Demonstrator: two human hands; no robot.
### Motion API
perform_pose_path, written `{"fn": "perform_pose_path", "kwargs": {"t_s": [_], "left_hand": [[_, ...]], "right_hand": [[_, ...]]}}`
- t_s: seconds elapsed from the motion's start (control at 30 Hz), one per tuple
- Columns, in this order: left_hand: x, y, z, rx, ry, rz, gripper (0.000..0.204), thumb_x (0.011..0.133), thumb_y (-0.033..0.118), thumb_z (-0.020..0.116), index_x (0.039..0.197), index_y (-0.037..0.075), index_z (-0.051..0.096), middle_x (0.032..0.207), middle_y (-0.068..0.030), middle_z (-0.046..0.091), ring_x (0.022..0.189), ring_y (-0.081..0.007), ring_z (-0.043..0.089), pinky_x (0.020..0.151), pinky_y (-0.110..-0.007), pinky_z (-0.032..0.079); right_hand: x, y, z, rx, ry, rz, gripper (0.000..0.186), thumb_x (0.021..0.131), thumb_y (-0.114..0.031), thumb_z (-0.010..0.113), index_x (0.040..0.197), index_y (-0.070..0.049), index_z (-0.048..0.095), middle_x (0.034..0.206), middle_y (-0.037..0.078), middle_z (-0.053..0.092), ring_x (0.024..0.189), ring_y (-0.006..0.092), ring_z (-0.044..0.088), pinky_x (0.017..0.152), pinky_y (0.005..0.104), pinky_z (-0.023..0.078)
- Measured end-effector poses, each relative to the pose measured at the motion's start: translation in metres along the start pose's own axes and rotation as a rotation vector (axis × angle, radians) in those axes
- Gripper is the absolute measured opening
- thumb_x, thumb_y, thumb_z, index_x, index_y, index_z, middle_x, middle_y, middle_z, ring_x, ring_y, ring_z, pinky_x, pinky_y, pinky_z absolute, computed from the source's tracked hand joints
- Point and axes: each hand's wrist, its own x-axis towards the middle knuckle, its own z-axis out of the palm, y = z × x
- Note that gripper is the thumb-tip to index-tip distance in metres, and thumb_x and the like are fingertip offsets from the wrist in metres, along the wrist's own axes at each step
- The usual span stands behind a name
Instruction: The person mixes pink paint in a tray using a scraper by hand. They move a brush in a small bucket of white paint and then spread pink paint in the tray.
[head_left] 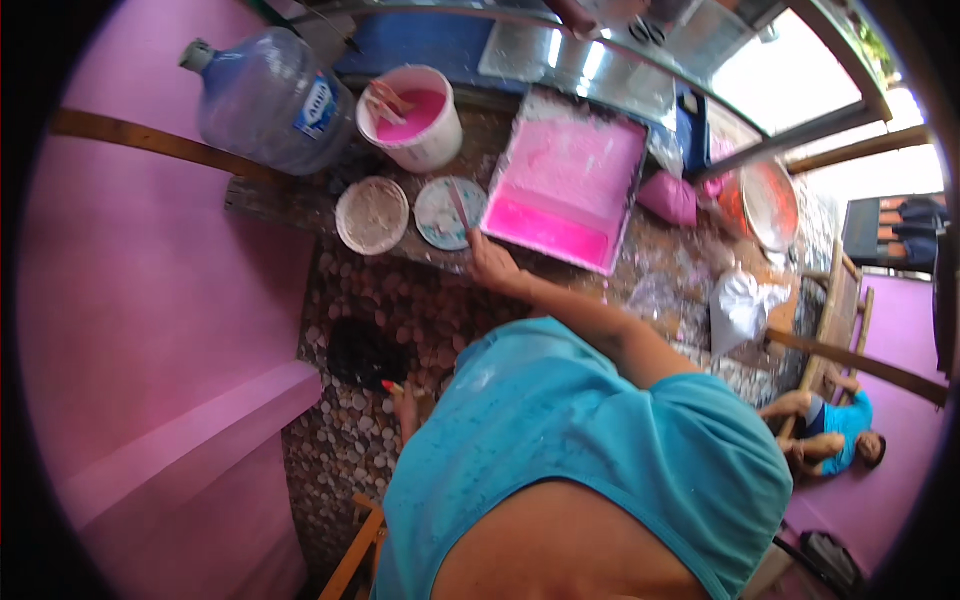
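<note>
Pale, dusty pink coats the raised part of a wide paint tray [580, 150], and a band of much brighter, wet pink fills the well at its near end. The tray sits on a worn wooden bench [483, 135] splashed with white and pink. Just left of it lies a round lid [432, 222], whitish and smeared with patches of teal. Over that lid reaches a stick [459, 200], thin, flat and brownish pink; the right hand [492, 263] has its fingers closed around the near end, and the far end points away from the person.

The left hand [407, 408] is low, beside the body and well apart from the bench. It grips a small red-tipped thing [390, 386] with a pale lower part; it might be a tool handle, but it is too small here to be sure. A black bundle [365, 352] lies near it, against rounded pebbles [350, 425].

Left of the lid stands a round tub [373, 216] full of rough, beige-grey paste. Behind them is a white bucket [430, 152] holding smooth pink paint, with a lighter pink object leaning on its inner rim. A clear bluish water jug [262, 105] stands to its left. Right of the tray are a knotted pink bag [668, 198], an orange bucket [735, 200] and a crumpled white bag [740, 305].
</note>
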Motion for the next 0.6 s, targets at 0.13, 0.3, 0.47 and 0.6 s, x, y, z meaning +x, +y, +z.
{"fn": "perform_pose_path", "kwargs": {"t_s": [0.13,0.3,0.47,0.6], "left_hand": [[-0.013,0.028,0.001,-0.031,0.000,-0.044,0.045,0.088,0.040,0.056,0.077,-0.003,0.065,0.072,-0.0091,0.063,0.066,-0.0194,0.059,0.064,-0.034,0.045],[-0.011,-0.054,-0.002,-0.060,-0.044,-0.103,0.040,0.087,0.037,0.056,0.081,-0.002,0.064,0.073,-0.0087,0.063,0.068,-0.0185,0.060,0.063,-0.033,0.046],[-0.017,-0.001,0.016,0.033,-0.124,-0.130,0.034,0.086,0.034,0.057,0.083,0.000,0.063,0.074,-0.0079,0.063,0.069,-0.0174,0.060,0.063,-0.033,0.046],[-0.018,0.020,0.035,0.036,-0.137,-0.131,0.029,0.085,0.031,0.058,0.085,0.002,0.063,0.074,-0.0073,0.062,0.069,-0.0166,0.061,0.063,-0.032,0.046]], "right_hand": [[-0.004,-0.028,-0.093,0.150,-0.359,0.326,0.059,0.080,-0.015,0.059,0.128,-0.002,0.028,0.092,0.018,0.062,0.083,0.0305,0.063,0.064,0.0429,0.051],[-0.029,0.024,-0.198,0.718,-0.262,0.351,0.052,0.083,-0.009,0.051,0.129,-0.005,0.028,0.096,0.010,0.063,0.086,0.0140,0.058,0.074,0.0290,0.047],[-0.097,0.086,-0.299,0.683,-0.049,0.497,0.038,0.083,0.000,0.045,0.120,-0.003,0.042,0.095,0.004,0.057,0.087,0.0107,0.054,0.073,0.0251,0.043],[-0.141,0.114,-0.314,0.723,0.168,0.661,0.031,0.084,-0.002,0.043,0.114,-0.004,0.045,0.088,0.003,0.055,0.080,0.0086,0.051,0.071,0.0242,0.041]]}}
